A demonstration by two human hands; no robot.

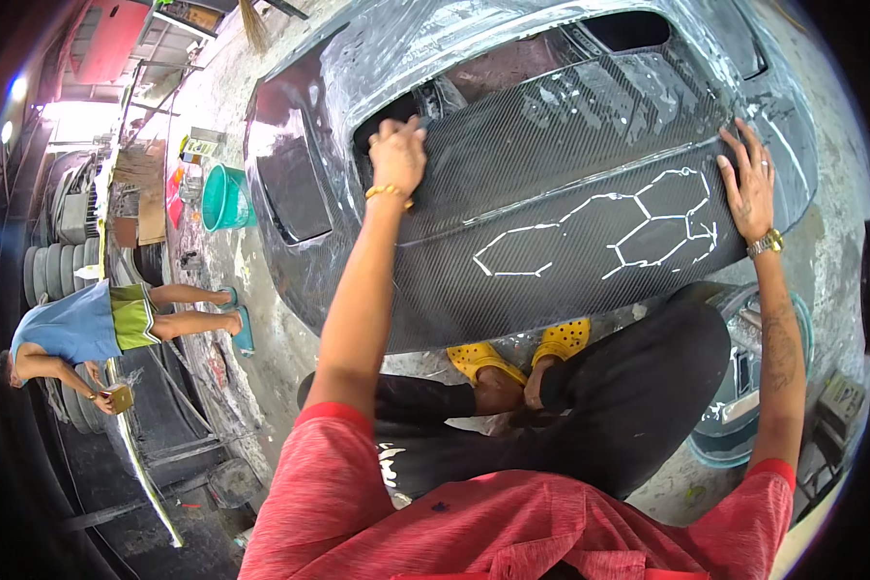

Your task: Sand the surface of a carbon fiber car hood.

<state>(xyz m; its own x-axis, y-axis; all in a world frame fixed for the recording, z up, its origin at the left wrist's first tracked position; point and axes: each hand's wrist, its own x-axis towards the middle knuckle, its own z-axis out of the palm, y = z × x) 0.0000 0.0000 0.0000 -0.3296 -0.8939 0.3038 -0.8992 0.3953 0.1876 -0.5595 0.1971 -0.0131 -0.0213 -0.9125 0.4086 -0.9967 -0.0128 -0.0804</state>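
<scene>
A large car body panel (435,290) with a dark carbon-weave surface, grey patches and a honeycomb of white lines lies in front of me. My left hand (396,155) is raised at its upper left, beside a dark opening, with the fingers curled; a small dark thing may be at the fingertips, too hidden to make out. My right hand (749,188) rests on the panel's right side with its fingers spread, beside the white lines. My yellow clogs (478,358) are below the panel's near edge.
At left another person (58,329) in a blue top holds a small object. A green bucket (222,198) stands on the concrete floor (271,387), near stacked tyres (53,271). A tub (720,435) with water and items sits by my right leg.
</scene>
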